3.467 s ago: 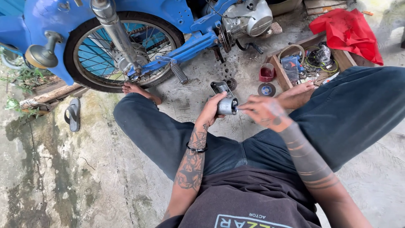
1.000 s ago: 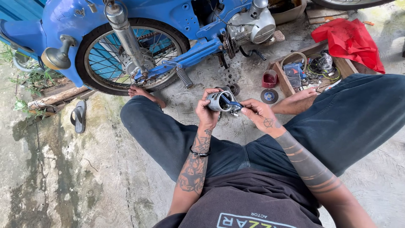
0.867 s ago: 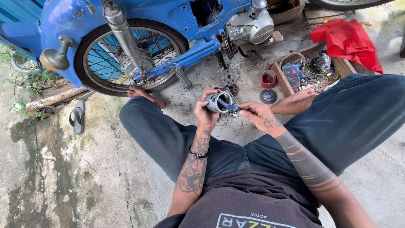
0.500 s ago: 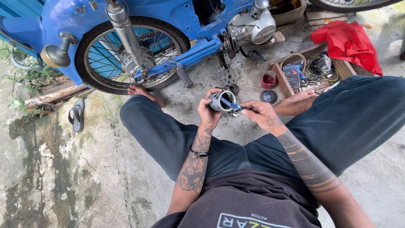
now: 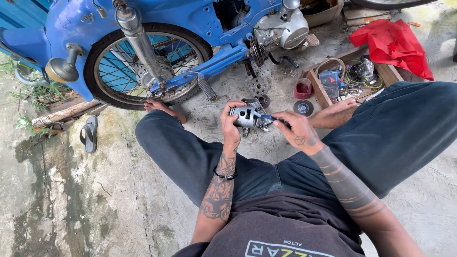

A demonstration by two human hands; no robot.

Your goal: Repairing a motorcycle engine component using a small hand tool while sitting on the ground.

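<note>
Left hand (image 5: 232, 124) clenched around a small grey metal engine part (image 5: 246, 115), fingers wrapped over its left side. Right hand (image 5: 297, 131) pinching a thin blue-handled tool (image 5: 267, 118), tip touching the part's right face. Just beyond the fingertips, on the concrete: a round disc (image 5: 303, 107), a red cup (image 5: 303, 88), a wooden tray (image 5: 320, 90) of parts. Farther off, a blue motorbike (image 5: 143, 28), rear wheel (image 5: 143, 62) and a red cloth (image 5: 392, 45).
</note>
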